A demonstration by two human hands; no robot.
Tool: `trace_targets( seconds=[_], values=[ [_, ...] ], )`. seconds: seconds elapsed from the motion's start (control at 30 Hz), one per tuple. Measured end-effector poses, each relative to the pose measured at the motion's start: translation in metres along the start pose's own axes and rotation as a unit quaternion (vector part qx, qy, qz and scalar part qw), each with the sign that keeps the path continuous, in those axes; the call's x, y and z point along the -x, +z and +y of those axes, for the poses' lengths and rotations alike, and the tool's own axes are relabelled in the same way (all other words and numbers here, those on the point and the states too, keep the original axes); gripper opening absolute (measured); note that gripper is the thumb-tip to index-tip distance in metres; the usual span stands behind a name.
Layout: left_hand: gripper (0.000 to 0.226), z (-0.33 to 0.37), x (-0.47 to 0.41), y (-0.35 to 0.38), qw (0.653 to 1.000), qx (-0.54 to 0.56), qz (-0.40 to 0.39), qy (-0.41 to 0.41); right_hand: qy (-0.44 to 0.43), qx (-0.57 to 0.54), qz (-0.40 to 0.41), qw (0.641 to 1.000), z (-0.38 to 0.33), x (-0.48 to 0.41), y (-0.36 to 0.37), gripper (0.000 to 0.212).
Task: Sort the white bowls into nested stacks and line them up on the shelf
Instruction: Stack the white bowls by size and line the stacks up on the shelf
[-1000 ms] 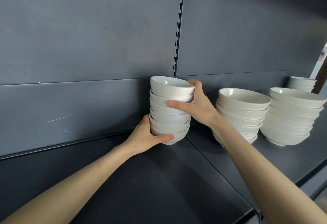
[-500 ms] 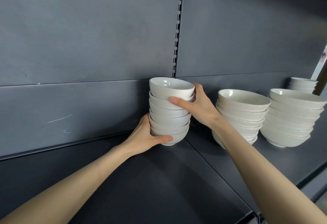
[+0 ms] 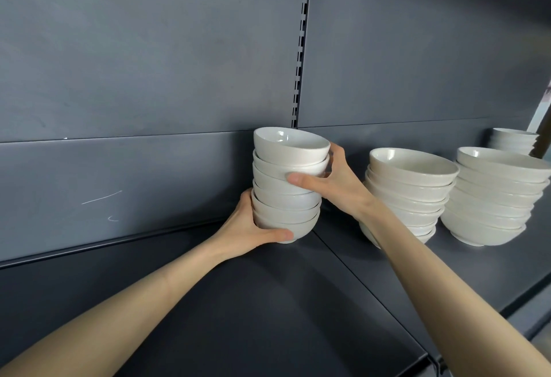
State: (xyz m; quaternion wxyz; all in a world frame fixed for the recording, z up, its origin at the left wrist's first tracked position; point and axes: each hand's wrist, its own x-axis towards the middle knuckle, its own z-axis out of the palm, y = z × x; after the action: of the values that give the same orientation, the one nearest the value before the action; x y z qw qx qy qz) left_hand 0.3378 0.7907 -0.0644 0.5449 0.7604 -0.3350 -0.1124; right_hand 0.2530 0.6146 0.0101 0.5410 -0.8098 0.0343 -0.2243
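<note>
Head view gives us the dark shelf [image 3: 268, 302] running left to right, with the grey back panel [image 3: 149, 63] behind it and a slotted upright [image 3: 301, 48] splitting that panel.

On the right half of the shelf stand two nested stacks of wide bowls, the right wide stack [image 3: 492, 197] and the middle wide stack [image 3: 411, 186], just beside each other in a rough row. A smaller far stack [image 3: 514, 141] sits behind them at the right edge, partly cut off.

Left of these, near the upright, is the small-bowl stack [image 3: 286, 186], nested but leaning a little, its top bowl tilted. We cannot tell whether its base touches the shelf or hangs just above it.

Our left hand [image 3: 247, 227] cups the bottom bowls, thumb curled across the front. Our right hand [image 3: 337, 186] grips the upper bowls, thumb in front and fingers round the far side.

We judge the sorting mostly done: every bowl in sight is nested. What seems left is to set this stack down in line with the others, straighten it, and perhaps bring the far stack into the row.
</note>
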Motion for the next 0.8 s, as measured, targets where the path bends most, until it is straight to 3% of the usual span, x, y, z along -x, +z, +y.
trace_targets(
  seconds=[0.17,0.47,0.8],
  values=[
    [0.106,0.003,-0.001,0.004,1.0,0.018,-0.003,-0.009,-0.001,0.019,-0.036,0.999,0.014,-0.004,0.004,0.112],
    [0.103,0.004,-0.002,0.007,0.999,0.037,-0.007,-0.004,0.028,0.058,-0.036,0.997,0.033,-0.012,0.008,0.108],
    [0.103,0.006,0.0,0.006,0.999,0.037,-0.011,-0.013,0.025,0.026,-0.035,0.999,0.032,-0.007,0.01,0.112]
  ],
)
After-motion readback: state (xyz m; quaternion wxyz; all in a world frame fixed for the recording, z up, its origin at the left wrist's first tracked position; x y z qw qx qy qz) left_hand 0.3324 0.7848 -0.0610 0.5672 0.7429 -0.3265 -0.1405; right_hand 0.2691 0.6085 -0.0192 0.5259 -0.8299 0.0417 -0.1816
